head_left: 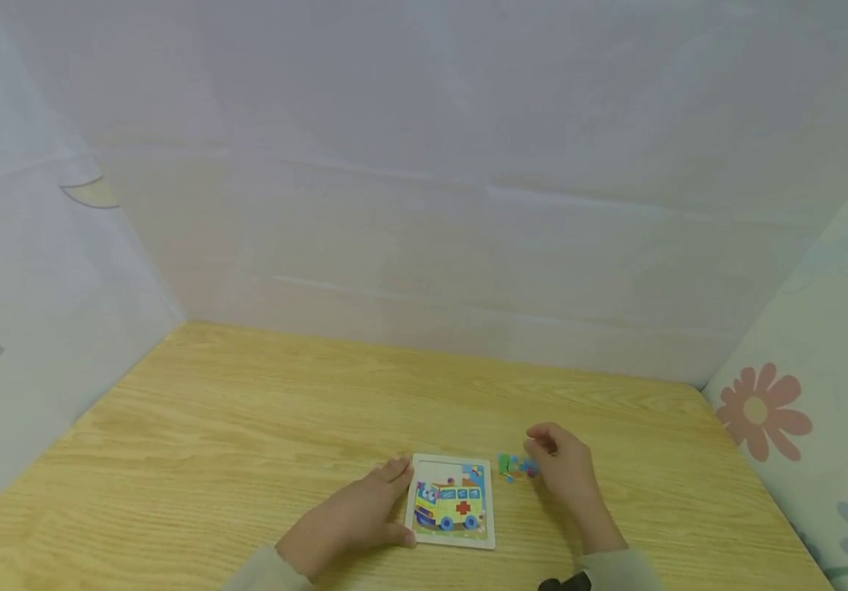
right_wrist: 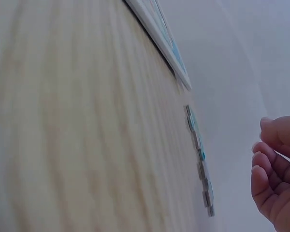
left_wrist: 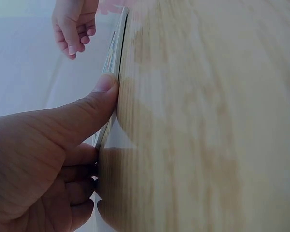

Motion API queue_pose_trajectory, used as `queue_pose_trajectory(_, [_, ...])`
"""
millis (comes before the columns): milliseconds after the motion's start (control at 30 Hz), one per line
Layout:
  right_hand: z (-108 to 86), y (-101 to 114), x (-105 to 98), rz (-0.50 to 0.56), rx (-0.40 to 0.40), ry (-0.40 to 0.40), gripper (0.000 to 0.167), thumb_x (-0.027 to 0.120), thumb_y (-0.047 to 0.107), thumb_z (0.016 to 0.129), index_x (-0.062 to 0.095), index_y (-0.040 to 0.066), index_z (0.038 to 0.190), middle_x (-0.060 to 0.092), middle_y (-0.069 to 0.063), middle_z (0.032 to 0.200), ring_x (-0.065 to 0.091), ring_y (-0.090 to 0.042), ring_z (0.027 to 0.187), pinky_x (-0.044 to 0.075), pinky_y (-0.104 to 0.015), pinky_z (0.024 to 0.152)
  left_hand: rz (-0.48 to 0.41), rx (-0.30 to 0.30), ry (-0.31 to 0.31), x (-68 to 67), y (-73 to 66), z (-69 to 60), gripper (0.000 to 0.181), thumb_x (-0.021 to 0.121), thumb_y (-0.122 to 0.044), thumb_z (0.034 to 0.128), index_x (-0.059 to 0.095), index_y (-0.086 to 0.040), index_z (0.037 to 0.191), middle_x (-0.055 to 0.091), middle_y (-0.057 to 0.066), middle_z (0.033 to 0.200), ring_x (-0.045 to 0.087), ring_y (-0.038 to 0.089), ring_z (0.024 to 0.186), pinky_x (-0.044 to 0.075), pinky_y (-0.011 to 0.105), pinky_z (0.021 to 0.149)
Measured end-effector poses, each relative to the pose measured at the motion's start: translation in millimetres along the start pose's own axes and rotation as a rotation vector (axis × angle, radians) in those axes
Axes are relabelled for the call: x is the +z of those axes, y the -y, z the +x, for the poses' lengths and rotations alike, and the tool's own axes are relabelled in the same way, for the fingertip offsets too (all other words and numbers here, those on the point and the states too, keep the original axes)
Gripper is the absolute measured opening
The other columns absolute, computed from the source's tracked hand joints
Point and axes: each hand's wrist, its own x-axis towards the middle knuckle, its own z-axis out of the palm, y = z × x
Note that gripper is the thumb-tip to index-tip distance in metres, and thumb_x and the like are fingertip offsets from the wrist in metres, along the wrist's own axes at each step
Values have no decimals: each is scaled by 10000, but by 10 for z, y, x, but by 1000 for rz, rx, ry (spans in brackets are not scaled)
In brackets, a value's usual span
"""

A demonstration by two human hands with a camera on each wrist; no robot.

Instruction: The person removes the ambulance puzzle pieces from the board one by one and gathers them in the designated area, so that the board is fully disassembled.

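A square jigsaw puzzle in a pale wooden tray (head_left: 491,517) lies flat on the table, its picture a yellow ambulance (head_left: 434,513) with a red cross. Bare backing shows in the tray's upper left part. My left hand (head_left: 360,513) rests along the tray's left side, thumb at the near corner and fingers farther up the edge. Just right of the tray lie several loose puzzle pieces (head_left: 506,465), green and blue. Over their right end hovers my right hand (head_left: 566,472), fingers loosely bent; in the right wrist view no piece shows between the thumb (right_wrist: 278,129) and fingertips.
The wood-grain table (head_left: 283,410) meets a pale hanging cloth (head_left: 424,246) at the back. Cloth sides stand left and right, the right one printed with a red flower (head_left: 756,410). A small black object (head_left: 566,583) shows by the right sleeve.
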Motion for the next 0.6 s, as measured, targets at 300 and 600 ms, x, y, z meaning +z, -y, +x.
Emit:
queue_pose_trajectory(300, [-67,148,129,75,-1,62,144,636,67,859,639,29,998,616,-11,868,549,-118,826,486,-203,719,-3,1,2,0,1,-7,887,673,-495,764,346,28,1401,275,167,1496,292,356,1352,293,484,1087])
queue_pose_trajectory(600, [-107,231,258,46,-23,156,162,672,95,831,648,78,990,606,5,902,540,-116,840,482,-261,750,-4,1,0,2,3,-1,888,676,-495,761,349,28,1400,276,166,1495,290,352,1354,295,484,1087])
